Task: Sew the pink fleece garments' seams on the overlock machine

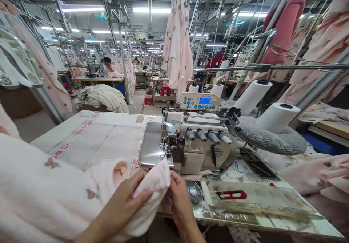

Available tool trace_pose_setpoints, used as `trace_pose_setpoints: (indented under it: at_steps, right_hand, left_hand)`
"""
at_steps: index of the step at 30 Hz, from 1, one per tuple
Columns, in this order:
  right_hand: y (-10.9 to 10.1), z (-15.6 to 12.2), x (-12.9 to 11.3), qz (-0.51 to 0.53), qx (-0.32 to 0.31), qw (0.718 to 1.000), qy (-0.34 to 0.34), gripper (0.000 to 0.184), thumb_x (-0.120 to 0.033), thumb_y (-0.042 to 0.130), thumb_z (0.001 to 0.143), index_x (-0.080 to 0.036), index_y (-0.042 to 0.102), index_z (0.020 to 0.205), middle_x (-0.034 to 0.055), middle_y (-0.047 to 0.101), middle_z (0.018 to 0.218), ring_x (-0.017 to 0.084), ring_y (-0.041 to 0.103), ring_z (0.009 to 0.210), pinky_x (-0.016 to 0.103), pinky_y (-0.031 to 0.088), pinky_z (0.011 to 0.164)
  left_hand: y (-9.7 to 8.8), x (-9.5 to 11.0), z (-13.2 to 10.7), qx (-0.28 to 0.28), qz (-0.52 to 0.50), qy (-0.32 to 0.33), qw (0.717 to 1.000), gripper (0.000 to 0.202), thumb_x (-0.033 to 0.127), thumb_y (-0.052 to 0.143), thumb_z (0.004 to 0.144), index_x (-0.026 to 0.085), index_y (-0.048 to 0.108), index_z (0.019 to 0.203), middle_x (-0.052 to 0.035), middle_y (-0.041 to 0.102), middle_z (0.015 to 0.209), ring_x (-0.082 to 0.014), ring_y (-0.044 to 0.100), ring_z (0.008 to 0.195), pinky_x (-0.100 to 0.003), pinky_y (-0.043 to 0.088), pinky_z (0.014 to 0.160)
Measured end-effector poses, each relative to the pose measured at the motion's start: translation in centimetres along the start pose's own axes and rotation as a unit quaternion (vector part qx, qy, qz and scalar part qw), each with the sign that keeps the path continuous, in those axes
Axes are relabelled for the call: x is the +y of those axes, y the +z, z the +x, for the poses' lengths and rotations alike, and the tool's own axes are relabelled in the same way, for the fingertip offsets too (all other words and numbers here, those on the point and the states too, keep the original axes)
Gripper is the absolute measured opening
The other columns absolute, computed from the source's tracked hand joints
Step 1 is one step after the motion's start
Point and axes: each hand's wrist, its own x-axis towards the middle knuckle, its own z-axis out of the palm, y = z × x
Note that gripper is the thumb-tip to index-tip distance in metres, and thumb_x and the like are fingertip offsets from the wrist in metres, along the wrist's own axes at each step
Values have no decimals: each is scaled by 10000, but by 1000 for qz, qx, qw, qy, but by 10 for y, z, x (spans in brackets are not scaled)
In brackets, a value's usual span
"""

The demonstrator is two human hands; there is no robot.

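Both of my hands are on a fluffy pale pink fabric piece in front of the sewing machine. My left hand grips it from the left, thumb lying over the cloth. At its right edge, my right hand pinches the fabric between closed fingers. The top corner of the cloth reaches the front of the metal plate beside the presser foot of the overlock machine. A larger mass of the same plush fabric, printed with small brown motifs, spreads over the left side of the table.
Red thread snips lie on a clear plastic tray at the right. White thread cones stand behind. A control panel tops the machine. Pink garments hang ahead. A person sits at a far table.
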Motion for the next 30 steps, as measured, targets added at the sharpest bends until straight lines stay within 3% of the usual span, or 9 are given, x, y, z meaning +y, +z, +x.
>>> trace_pose_setpoints:
  at_steps: [5, 11, 13, 16, 20, 24, 27, 28, 30]
  right_hand:
    - [-9, -5, 2, 137, 135, 981, -28, 479, -498, 787, 535, -166, 450, 610, -130, 288, 449, 13, 107, 387, 110, 135, 317]
    - [-2, -22, 20, 163, 127, 978, 39, 502, -524, 785, 529, -160, 471, 673, -104, 410, 510, 4, 125, 381, 108, 148, 304]
    - [0, -21, 21, 178, 147, 972, 44, 523, -496, 816, 478, -170, 440, 641, -122, 365, 473, 3, 132, 366, 108, 158, 295]
    - [-1, -13, 17, 221, 214, 951, 24, 538, -459, 827, 459, -190, 388, 615, -140, 259, 435, 19, 196, 350, 109, 216, 300]
    - [-10, -7, 18, 246, 260, 934, -4, 526, -452, 782, 532, -201, 323, 584, -130, 265, 444, 30, 216, 349, 126, 250, 311]
    - [-25, -20, 22, 67, 235, 968, -55, 418, -533, 662, 673, -200, 413, 632, -93, 351, 489, 61, 286, 388, 158, 287, 350]
    - [-28, -32, 11, -143, 266, 933, -197, 384, -489, 622, 741, -201, 538, 982, 2, 550, 814, 134, 523, 718, 221, 442, 651]
    - [-25, -34, 7, -198, 250, 918, -238, 442, -469, 624, 746, -211, 520, 1090, 34, 557, 966, 168, 528, 882, 258, 427, 783]
    - [-12, -34, 2, -269, 123, 925, -238, 426, -445, 606, 771, -213, 545, 1123, 66, 552, 1097, 218, 505, 1017, 311, 391, 882]
  left_hand:
    - [12, 12, 35, 144, -25, 12, 989, 213, 417, 485, 810, 211, 500, 863, 5, 565, 796, -162, 522, 762, -240, 394, 688]
    - [-9, 5, 42, 134, -10, 13, 991, 230, 426, 524, 788, 206, 481, 842, 12, 557, 798, -160, 525, 760, -246, 383, 689]
    - [-10, 5, 39, 121, 21, 9, 992, 212, 410, 525, 788, 209, 479, 834, 14, 564, 803, -162, 527, 760, -256, 376, 700]
    - [-1, 10, 41, 97, 53, 7, 994, 189, 385, 529, 785, 219, 475, 856, 12, 587, 849, -174, 538, 792, -273, 366, 724]
    - [18, 19, 50, 73, 68, 5, 995, 206, 397, 537, 779, 224, 470, 868, 0, 601, 856, -200, 545, 814, -296, 357, 724]
    - [9, 24, 48, 65, 51, 16, 996, 248, 460, 505, 788, 219, 487, 842, 0, 592, 809, -189, 533, 761, -289, 358, 700]
    - [-19, 26, 38, 23, 10, 19, 1000, 296, 494, 471, 798, 202, 516, 820, 3, 569, 775, -166, 512, 741, -258, 372, 675]
    - [-29, 27, 35, 2, 0, 19, 1000, 299, 489, 471, 798, 195, 525, 819, 1, 565, 781, -162, 508, 749, -248, 377, 671]
    - [-47, 28, 31, -23, -8, 26, 999, 281, 459, 488, 794, 187, 537, 838, -4, 567, 818, -161, 506, 782, -239, 385, 690]
